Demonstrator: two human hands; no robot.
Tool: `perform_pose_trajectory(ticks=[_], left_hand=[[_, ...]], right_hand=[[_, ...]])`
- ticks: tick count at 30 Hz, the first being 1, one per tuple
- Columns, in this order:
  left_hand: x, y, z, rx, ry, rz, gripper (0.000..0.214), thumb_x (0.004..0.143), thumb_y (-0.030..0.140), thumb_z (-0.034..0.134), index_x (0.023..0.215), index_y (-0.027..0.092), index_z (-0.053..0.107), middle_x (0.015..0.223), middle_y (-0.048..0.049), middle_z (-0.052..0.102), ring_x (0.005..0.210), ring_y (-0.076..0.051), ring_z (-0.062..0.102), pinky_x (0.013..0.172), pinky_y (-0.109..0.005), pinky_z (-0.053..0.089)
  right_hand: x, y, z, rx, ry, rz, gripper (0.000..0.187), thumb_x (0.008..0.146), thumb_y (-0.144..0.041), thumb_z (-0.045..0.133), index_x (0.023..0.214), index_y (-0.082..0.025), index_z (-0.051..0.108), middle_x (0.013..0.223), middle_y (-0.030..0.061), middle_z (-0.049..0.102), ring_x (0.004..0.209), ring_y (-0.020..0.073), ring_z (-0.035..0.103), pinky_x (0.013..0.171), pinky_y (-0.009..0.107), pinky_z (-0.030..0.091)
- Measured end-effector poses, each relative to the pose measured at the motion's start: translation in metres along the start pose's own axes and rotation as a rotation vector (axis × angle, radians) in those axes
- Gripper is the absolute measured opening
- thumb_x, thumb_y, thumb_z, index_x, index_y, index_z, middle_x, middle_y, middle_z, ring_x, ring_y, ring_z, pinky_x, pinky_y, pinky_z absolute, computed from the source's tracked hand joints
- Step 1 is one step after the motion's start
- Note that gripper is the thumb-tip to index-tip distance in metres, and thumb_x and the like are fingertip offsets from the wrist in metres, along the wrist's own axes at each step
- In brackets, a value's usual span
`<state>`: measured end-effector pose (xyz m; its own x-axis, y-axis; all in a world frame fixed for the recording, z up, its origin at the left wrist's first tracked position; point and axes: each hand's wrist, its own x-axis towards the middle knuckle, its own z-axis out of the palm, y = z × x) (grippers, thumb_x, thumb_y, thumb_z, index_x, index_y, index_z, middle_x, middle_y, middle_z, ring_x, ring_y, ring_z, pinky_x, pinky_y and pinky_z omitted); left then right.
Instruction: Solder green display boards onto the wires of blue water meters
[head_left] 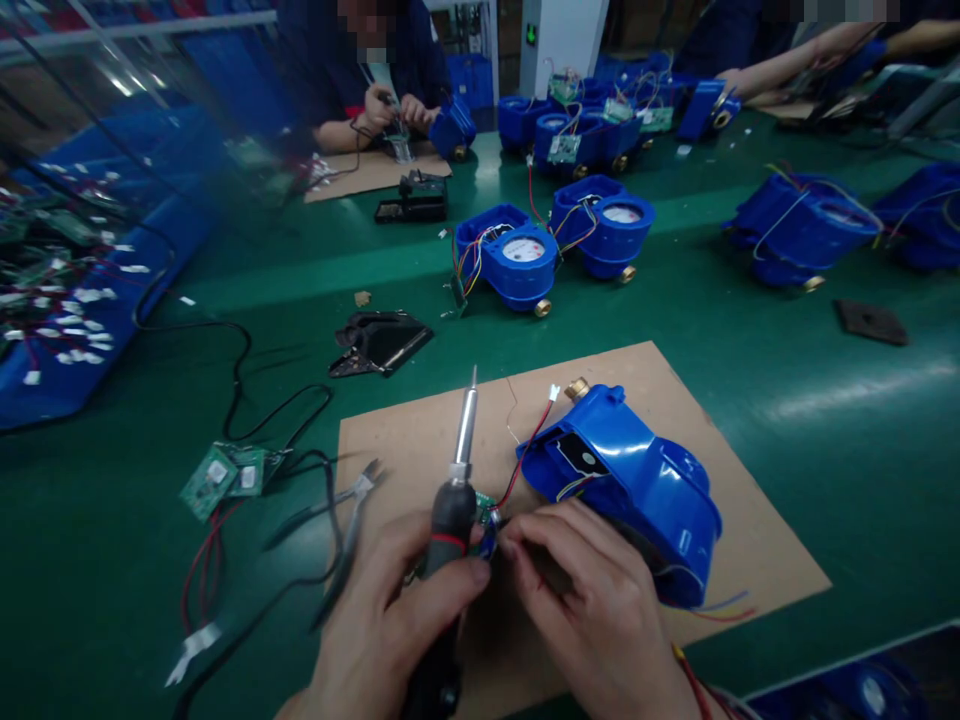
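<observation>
My left hand [382, 610] is wrapped round a soldering iron [454, 515], whose metal tip points up and away from me. Just behind the iron, a small green circuit board [486, 503] shows in part, with a small blue part [489, 540] by my left thumb. My right hand [592, 600] is closed in a pinch beside that blue part; what lies between its fingertips is too small to make out. A red and black wire pair [531, 447] rises from the board to a white plug. Right of it, a blue water meter housing [637, 470] lies tilted on brown cardboard [405, 430].
Cutting pliers [352, 510], loose circuit boards [225, 478] and a black cable [240, 350] lie at left. A blue bin [97, 345] holds wired boards. Several blue meters [517, 265] stand farther back. A co-worker's hands [394, 110] work across the table; another person's arm [802, 60] reaches in at right.
</observation>
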<state>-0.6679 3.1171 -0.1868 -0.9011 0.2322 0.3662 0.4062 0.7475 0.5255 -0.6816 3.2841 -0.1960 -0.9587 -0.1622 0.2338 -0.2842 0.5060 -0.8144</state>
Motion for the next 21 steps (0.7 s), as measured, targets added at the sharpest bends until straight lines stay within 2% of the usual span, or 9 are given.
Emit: perform_pose_trajectory(ticks=[5,7,12,17,21], left_hand=[[0.002,-0.007,0.007,-0.064,-0.162,0.135,0.035,0.084,0.012,0.044,0.115,0.028,0.044,0.116,-0.0041,0.044,0.107,-0.016,0.045,0.087,-0.028,0.044],[0.001,-0.009,0.007,-0.108,-0.184,0.167,0.038,0.084,0.011,0.044,0.119,0.027,0.040,0.118,-0.0052,0.040,0.111,-0.017,0.040,0.091,-0.030,0.039],[0.000,-0.006,0.008,-0.106,-0.131,0.147,0.032,0.086,0.012,0.041,0.114,0.025,0.044,0.113,-0.0058,0.043,0.105,-0.017,0.042,0.084,-0.030,0.040],[0.005,0.006,0.006,0.043,-0.102,0.115,0.026,0.083,0.006,0.044,0.101,0.023,0.051,0.103,-0.0024,0.046,0.095,-0.012,0.047,0.078,-0.022,0.040],[0.010,0.013,0.005,0.091,-0.048,0.104,0.024,0.079,0.003,0.047,0.093,0.022,0.052,0.098,-0.0005,0.048,0.090,-0.011,0.049,0.073,-0.020,0.040]], right_hand=[[-0.001,-0.001,-0.002,0.094,-0.042,0.047,0.013,0.078,-0.010,0.050,0.081,-0.020,0.058,0.076,-0.0012,0.059,0.072,0.0123,0.054,0.062,0.026,0.042],[0.000,-0.001,-0.002,0.117,-0.044,0.053,0.013,0.078,-0.009,0.051,0.081,-0.020,0.058,0.076,-0.0016,0.059,0.072,0.0118,0.054,0.062,0.025,0.042],[-0.001,0.000,-0.002,0.130,-0.042,0.060,0.014,0.077,-0.009,0.052,0.080,-0.020,0.058,0.075,-0.0021,0.059,0.071,0.0114,0.055,0.061,0.024,0.043],[-0.003,0.001,-0.001,0.138,-0.061,0.079,0.014,0.077,-0.008,0.052,0.081,-0.020,0.059,0.077,-0.0018,0.059,0.073,0.0122,0.054,0.062,0.026,0.043],[-0.004,0.004,0.000,0.140,-0.065,0.041,0.014,0.080,-0.010,0.051,0.086,-0.020,0.058,0.081,-0.0010,0.060,0.076,0.0119,0.054,0.066,0.026,0.043]])
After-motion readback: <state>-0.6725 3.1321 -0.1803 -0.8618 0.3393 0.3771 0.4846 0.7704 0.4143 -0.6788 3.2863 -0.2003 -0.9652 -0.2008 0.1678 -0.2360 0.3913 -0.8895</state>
